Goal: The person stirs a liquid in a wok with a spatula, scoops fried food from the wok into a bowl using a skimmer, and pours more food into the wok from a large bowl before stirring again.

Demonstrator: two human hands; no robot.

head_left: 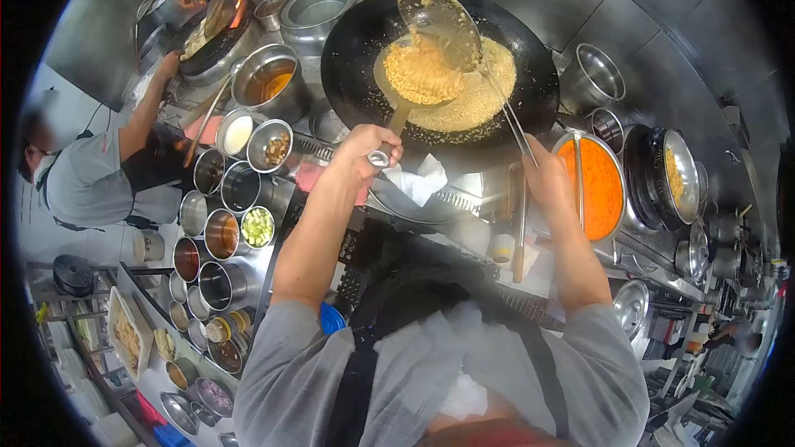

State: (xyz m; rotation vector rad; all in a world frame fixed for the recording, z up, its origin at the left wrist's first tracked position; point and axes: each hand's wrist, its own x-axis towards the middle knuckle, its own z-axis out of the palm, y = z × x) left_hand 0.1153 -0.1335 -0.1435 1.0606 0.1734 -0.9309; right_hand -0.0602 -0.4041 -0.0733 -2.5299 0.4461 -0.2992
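Note:
A big black wok [352, 58] holds pale yellow grains of food [489, 95] across its bottom. My left hand [366, 156] is closed round the handle of a flat round spatula [397, 120], whose blade carries a mound of orange-yellow food [424, 73] inside the wok. In my right hand [548, 172] is the long thin metal handle of a strainer [451, 25]. The strainer is tilted above the spatula, right against the mound, with bits of food stuck on its upper edge.
Right of the wok stands a pot of orange sauce [600, 186] with a rod across it. Metal pots, one with brown liquid [269, 81], and a tub of chopped green pieces [257, 226] stand on the left. A co-worker [99, 165] tends another pan [219, 41] near a flame.

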